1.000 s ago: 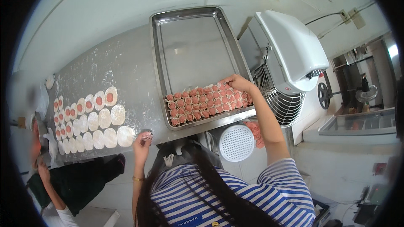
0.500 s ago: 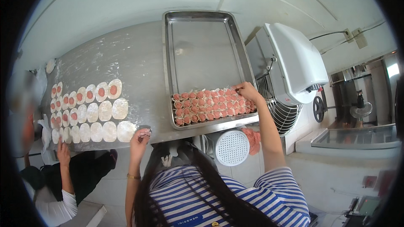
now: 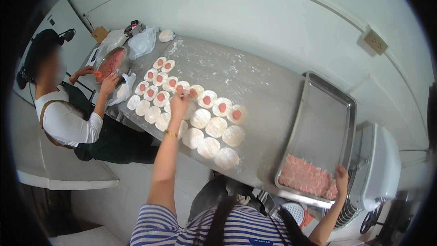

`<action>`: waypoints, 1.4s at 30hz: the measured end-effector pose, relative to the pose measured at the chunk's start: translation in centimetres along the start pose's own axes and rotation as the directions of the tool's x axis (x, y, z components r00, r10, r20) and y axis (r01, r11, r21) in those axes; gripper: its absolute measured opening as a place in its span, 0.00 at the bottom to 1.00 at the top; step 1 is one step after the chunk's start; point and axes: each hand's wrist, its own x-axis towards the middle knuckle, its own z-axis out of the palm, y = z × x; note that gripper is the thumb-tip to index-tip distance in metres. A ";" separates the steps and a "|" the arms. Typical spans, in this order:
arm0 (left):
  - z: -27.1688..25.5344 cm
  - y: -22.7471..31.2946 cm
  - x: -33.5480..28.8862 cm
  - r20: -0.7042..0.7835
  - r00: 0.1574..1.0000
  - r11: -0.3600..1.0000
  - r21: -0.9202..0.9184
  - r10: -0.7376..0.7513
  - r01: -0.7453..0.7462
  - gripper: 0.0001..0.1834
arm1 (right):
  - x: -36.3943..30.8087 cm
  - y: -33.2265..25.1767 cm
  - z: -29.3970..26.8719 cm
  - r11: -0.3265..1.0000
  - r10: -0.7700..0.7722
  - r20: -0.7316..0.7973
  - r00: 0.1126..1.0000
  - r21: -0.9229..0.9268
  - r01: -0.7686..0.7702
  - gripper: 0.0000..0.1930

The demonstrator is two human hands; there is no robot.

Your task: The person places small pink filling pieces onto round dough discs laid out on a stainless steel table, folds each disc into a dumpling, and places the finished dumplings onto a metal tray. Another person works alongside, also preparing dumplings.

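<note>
Dough rounds laid in rows on a floured steel table, the rows running on a slant from the far left corner down toward the near middle. Rounds of the far rows each carry a pink dab of filling; those of the near rows are bare.

Left hand reaches forward over the middle of the rows, arm nearly straight, bracelet at the wrist. Fingers are drawn together at the tips over a filled round; something small may be pinched there, but the view is too small to tell. Bare rounds lie just on the near side of this hand, toward the body, so the left hand is much the nearer to them.

Right hand is out to the right, well apart from the rounds, resting on the near right corner of a long metal tray. Its fingers curl over the rim, beside a layer of pink meat pieces packed across the tray's near end. The tray's long axis runs away from the body; its far part is bare metal.

A second person in a white top and dark apron stands at the table's left end, both hands at a metal bowl of pink filling. Plastic bags lie beyond the bowl. A white machine stands right of the tray.
</note>
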 end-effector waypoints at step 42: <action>8.6 9.7 -11.7 0.830 0.499 -0.055 -0.502 0.250 0.863 0.18 | 1.6 -26.3 30.8 0.393 0.051 0.472 0.880 0.801 -0.452 0.11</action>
